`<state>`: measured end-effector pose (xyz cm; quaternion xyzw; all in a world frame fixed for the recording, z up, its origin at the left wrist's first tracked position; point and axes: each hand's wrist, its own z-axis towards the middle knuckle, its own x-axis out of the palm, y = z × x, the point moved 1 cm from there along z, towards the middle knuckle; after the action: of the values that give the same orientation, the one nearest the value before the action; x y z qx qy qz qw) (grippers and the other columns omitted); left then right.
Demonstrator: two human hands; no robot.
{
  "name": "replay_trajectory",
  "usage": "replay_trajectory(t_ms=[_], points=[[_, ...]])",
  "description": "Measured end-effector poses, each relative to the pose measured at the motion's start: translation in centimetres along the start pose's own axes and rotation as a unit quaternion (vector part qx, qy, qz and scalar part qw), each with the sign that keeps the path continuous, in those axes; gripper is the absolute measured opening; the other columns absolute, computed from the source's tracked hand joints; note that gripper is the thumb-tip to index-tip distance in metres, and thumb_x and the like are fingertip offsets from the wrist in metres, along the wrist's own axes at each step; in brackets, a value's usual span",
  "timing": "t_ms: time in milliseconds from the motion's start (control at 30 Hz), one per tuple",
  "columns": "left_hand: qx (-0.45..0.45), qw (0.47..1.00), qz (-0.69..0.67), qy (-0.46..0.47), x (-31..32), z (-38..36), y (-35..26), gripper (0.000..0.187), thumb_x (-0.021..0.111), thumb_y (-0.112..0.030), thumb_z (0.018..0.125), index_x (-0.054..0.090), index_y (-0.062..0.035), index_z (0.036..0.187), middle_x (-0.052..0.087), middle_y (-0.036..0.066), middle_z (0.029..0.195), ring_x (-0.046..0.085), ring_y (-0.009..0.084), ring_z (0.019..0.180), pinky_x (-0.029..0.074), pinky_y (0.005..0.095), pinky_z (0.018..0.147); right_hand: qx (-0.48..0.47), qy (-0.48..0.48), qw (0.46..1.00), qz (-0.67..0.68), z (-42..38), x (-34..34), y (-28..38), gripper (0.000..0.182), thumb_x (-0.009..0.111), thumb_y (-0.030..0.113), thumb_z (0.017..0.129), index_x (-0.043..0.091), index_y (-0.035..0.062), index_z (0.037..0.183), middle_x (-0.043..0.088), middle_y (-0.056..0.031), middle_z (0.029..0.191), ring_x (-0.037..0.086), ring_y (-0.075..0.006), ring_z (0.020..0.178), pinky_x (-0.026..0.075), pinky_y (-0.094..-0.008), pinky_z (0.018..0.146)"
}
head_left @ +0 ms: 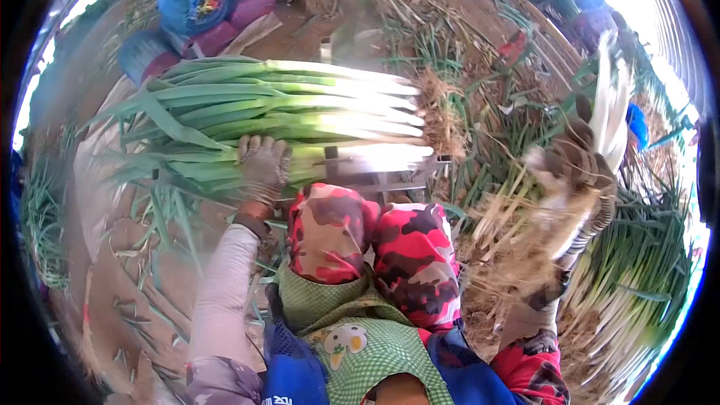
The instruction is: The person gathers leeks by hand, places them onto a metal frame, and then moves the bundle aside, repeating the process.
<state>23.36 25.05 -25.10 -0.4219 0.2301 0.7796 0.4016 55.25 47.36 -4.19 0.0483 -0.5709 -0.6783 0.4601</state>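
Note:
My left hand [264, 166], in a pale glove, lies with its fingers stretched over the near side of a thick pile of green onions [300, 105]. The pile rests crosswise on a metal rack [390, 184], green leaves to the left and white stems and roots to the right. Out to the right, my right hand [581, 154], in a dark striped glove, is closed around a few green onions [613, 97]. Their white stems stick up above the hand. Motion blurs what is just left of and below this hand.
Many more green onions [630, 277] lie heaped at the right, beside dry roots [502, 255]. Loose leaves [169, 217] litter the ground at the left. Blue-and-purple bundles [199, 7] stand at the upper left. My knees [334, 232] are close below the rack.

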Motion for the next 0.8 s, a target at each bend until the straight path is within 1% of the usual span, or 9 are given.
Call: replay_trajectory(t_ms=[133,233,333,400,500,600,633,733,800], points=[[0.005,1.0,-0.007,-0.021,0.4,-0.2,0.3,0.017,0.058,-0.03,0.083,0.059,-0.0125,0.083,0.055,0.009,0.082,0.051,0.0293,0.087,0.034,0.048,0.091,0.017,0.116,0.975,-0.19,4.8,5.0,-5.9,0.029,0.067,0.002,0.076,0.06,0.0018,0.105,0.065,-0.0117,0.087,0.064,-0.0221,0.08,0.054,-0.0284,0.061],[0.004,1.0,-0.022,-0.011,-0.1,-0.1,0.2,0.018,0.058,-0.03,0.083,0.059,-0.0128,0.082,0.055,0.008,0.082,0.051,0.0289,0.087,0.035,0.0471,0.09,-0.187,0.249,0.802,-0.51,8.9,1.8,-15.1,0.027,0.056,0.003,0.076,0.057,-0.0003,0.103,0.061,-0.0182,0.084,0.062,-0.0329,0.077,0.052,-0.0404,0.065],[0.006,1.0,-0.022,0.017,-0.5,0.1,0.2,0.019,0.058,-0.031,0.082,0.06,-0.0121,0.081,0.057,0.009,0.081,0.053,0.0292,0.083,0.037,0.0461,0.086,-0.263,0.353,0.709,-0.551,11.5,-3.7,-22.8,0.039,0.054,0.002,0.075,0.053,0.0034,0.114,0.061,-0.019,0.102,0.062,-0.0353,0.091,0.052,-0.0423,0.077],[0.006,0.998,-0.028,0.048,-0.7,0.0,0.2,0.025,0.057,-0.033,0.083,0.064,-0.0093,0.085,0.06,0.011,0.081,0.056,0.0316,0.08,0.041,0.0462,0.079,0.072,0.435,0.516,-0.734,11.2,-5.4,-26.3,0.05,0.058,0.005,0.076,0.048,0.0111,0.125,0.062,-0.0186,0.106,0.062,-0.0352,0.098,0.051,-0.0446,0.08],[-0.069,0.968,-0.105,0.218,-2.0,-0.3,0.4,0.025,0.061,-0.029,0.082,0.066,-0.0042,0.084,0.063,0.014,0.079,0.061,0.0326,0.074,0.047,0.0431,0.069,0.034,0.438,0.534,-0.723,11.3,-7.2,-28.7,0.052,0.06,0.01,0.077,0.046,0.0114,0.127,0.063,-0.0192,0.103,0.063,-0.0364,0.095,0.05,-0.0467,0.08],[-0.032,0.95,-0.294,0.102,-5.1,1.3,1.3,0.025,0.063,-0.026,0.084,0.068,-0.0053,0.096,0.066,0.014,0.074,0.065,0.0324,0.072,0.051,0.0382,0.067,0.115,0.409,0.519,-0.742,11.7,-5.2,-25.7,0.056,0.061,0.005,0.072,0.046,0.0115,0.126,0.062,-0.0237,0.101,0.062,-0.0401,0.093,0.05,-0.048,0.077],[-0.113,0.924,-0.346,0.115,-6.9,1.6,0.7,0.023,0.064,-0.023,0.084,0.068,-0.0059,0.099,0.066,0.012,0.081,0.066,0.0308,0.079,0.052,0.0385,0.073,0.098,0.411,0.516,-0.745,12.0,-6.0,-26.3,0.056,0.062,0.007,0.072,0.046,0.0115,0.125,0.062,-0.0232,0.101,0.062,-0.0401,0.093,0.05,-0.0482,0.077],[0.013,0.97,-0.213,-0.115,-8.1,2.7,-1.9,0.025,0.064,-0.024,0.085,0.067,-0.0073,0.103,0.066,0.01,0.092,0.064,0.0317,0.09,0.049,0.0428,0.084,0.058,0.38,0.529,-0.756,11.3,-7.4,-27.5,0.053,0.065,0.01,0.071,0.049,0.0103,0.122,0.062,-0.0221,0.102,0.062,-0.04,0.093,0.05,-0.0483,0.078],[0.051,0.995,-0.034,-0.074,-4.7,3.8,-1.9,0.034,0.061,-0.032,0.085,0.063,-0.0088,0.11,0.06,0.011,0.11,0.053,0.0347,0.11,0.033,0.0509,0.102,0.053,0.36,0.542,-0.758,11.1,-7.4,-27.6,0.051,0.067,0.012,0.071,0.052,0.0091,0.119,0.062,-0.0216,0.103,0.062,-0.0399,0.095,0.05,-0.048,0.08]])
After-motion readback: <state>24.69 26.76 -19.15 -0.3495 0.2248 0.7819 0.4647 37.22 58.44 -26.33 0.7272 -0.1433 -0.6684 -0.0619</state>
